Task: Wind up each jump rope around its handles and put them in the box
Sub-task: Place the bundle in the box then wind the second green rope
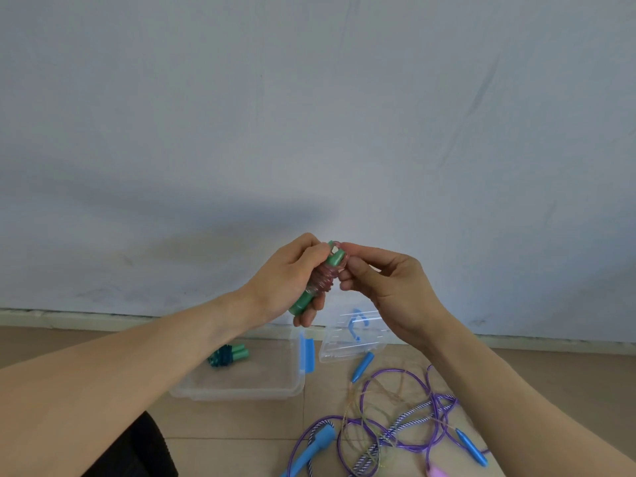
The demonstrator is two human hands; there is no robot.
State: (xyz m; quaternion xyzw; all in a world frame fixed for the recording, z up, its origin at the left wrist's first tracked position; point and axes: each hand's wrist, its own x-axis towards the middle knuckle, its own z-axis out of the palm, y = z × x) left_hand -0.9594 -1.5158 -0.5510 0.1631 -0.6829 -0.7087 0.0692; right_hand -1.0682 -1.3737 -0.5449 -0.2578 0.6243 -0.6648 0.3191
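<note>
Two hands meet in front of me, raised before the pale wall (309,98). My left hand (292,280) is closed around the green handles (304,299) of a pink jump rope (323,278) coiled round them; my right hand (385,287) pinches the rope's top end with its fingertips (346,268). I can read no writing anywhere. Below, the clear box (241,387) sits open on the tiled floor (241,438), one wound green-handled rope (229,356) inside, its lid (351,342) just beside. Loose purple ropes (395,418) with blue handles (361,366) tangle near the box's right edge; the floor before the box is bare.
</note>
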